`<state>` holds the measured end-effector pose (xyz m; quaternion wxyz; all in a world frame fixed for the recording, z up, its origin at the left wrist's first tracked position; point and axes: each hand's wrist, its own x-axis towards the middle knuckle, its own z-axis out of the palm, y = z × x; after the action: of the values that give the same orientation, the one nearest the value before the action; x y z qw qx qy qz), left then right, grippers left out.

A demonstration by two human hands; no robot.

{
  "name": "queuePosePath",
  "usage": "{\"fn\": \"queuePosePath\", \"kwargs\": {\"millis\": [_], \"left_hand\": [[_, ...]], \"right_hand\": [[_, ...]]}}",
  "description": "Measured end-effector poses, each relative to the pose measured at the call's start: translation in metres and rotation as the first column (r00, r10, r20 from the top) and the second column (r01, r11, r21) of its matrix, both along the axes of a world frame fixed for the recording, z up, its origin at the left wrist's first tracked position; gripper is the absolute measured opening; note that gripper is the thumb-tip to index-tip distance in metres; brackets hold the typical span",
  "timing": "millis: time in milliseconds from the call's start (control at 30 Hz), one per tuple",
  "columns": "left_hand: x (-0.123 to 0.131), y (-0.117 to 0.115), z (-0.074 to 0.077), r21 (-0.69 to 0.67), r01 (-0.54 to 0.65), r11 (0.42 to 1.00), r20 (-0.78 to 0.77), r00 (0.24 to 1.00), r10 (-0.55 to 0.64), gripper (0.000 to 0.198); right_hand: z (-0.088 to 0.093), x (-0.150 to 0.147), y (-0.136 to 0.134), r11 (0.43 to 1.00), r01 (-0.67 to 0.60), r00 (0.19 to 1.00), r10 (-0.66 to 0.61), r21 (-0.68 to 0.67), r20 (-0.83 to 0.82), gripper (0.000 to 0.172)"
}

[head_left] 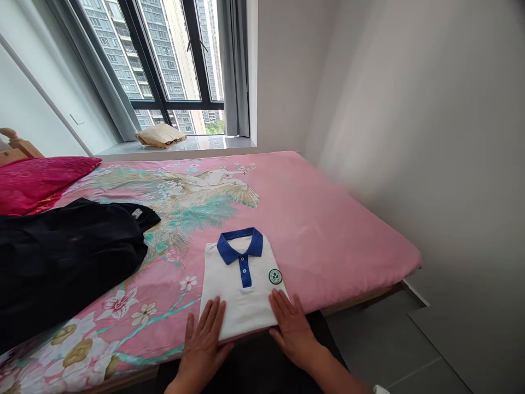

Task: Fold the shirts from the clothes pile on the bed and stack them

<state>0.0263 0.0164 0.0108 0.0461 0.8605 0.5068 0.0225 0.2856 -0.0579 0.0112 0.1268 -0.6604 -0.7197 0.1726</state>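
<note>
Shirt [245, 298] on bed [324, 235], floor [377, 339] perhaps tiled

Shirt [245, 302] is coloured wht., w/ collar [228, 250] & placket [245, 278] in blue & logo [275, 277] in grn. Sheet [320, 230] is done in pink, patterned w/ wht. flowers [118, 303], teal fronds [203, 212] & a pale bird [211, 180]. Pillow [41, 180] is seen in crimson, garment [69, 249] in blk., curtains [235, 65] in grey, cloth [159, 135] in beige.

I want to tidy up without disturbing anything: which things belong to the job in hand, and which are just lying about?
Job in hand:
white cloth polo shirt with blue collar, laid flat
left hand and right hand, both on the shirt
pink floral bedsheet beneath

Apparently just lying about:
black cloth garment
shiny crimson pillow
soft beige bundle
</note>
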Motion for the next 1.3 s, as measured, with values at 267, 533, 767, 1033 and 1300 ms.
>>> {"fn": "queuePosePath", "kwargs": {"millis": [267, 533, 767, 1033, 1300], "left_hand": [[-0.05, -0.031, -0.011, -0.314, -0.453, 0.835, 0.436, 0.712, 0.55, 0.067], [-0.037, 0.016, 0.005, -0.783, -0.284, 0.553, 0.446, 0.363, 0.818, 0.04], [-0.025, 0.014, 0.016, -0.875, -0.147, 0.46, 0.437, 0.164, 0.884, 0.017], [0.0, -0.023, 0.027, -0.885, 0.097, 0.456, 0.356, -0.49, 0.796, 0.028], [-0.016, -0.033, 0.09, -0.934, 0.132, 0.333, 0.214, -0.542, 0.813, 0.043]], "right_hand": [[-0.008, 0.043, -0.034, 0.855, 0.512, 0.753, -0.495, -0.085, -0.434, 0.047], [0.004, 0.026, 0.015, 0.723, 0.358, 0.454, -0.687, -0.591, -0.567, 0.036], [0.016, 0.026, 0.022, 0.747, 0.144, 0.283, -0.66, -0.649, -0.696, 0.032], [0.02, -0.009, -0.01, 0.792, -0.206, -0.158, -0.606, -0.574, -0.779, 0.05], [0.089, -0.031, -0.031, 0.874, -0.357, -0.335, -0.45, -0.33, -0.828, 0.06]]}}
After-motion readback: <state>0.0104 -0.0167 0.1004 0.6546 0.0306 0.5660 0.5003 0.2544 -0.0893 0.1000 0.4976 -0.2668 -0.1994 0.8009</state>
